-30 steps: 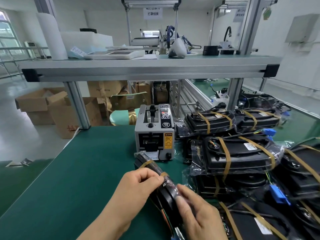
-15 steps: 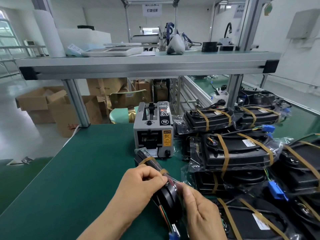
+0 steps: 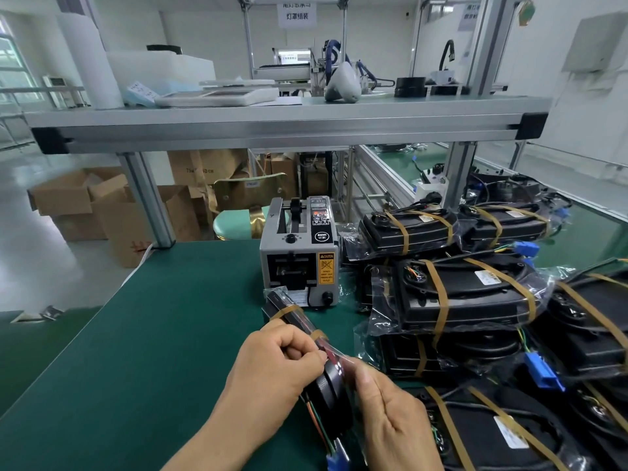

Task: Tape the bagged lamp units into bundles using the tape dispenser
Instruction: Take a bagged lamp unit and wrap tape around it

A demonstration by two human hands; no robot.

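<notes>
Lamp unit (image 3: 329, 384) on edge, long axis twd tape dispenser (image 3: 299, 260).

A factory floor, an assembly and packing line. A workbench topped with dark green matting (image 3: 153, 334) runs under a silver aluminium-profile shelf (image 3: 289, 125). Near the bench's far edge stands a grey automatic tape dispenser (image 3: 299, 256). Along its right side lie black lamp units bagged in clear plastic (image 3: 458, 294) and strapped with brown tape. Brown cardboard cartons (image 3: 88, 205) sit on the pale floor (image 3: 34, 266), a white printed sign (image 3: 296, 13) hangs overhead, and another green-topped bench line (image 3: 407, 161) stretches beyond.
</notes>
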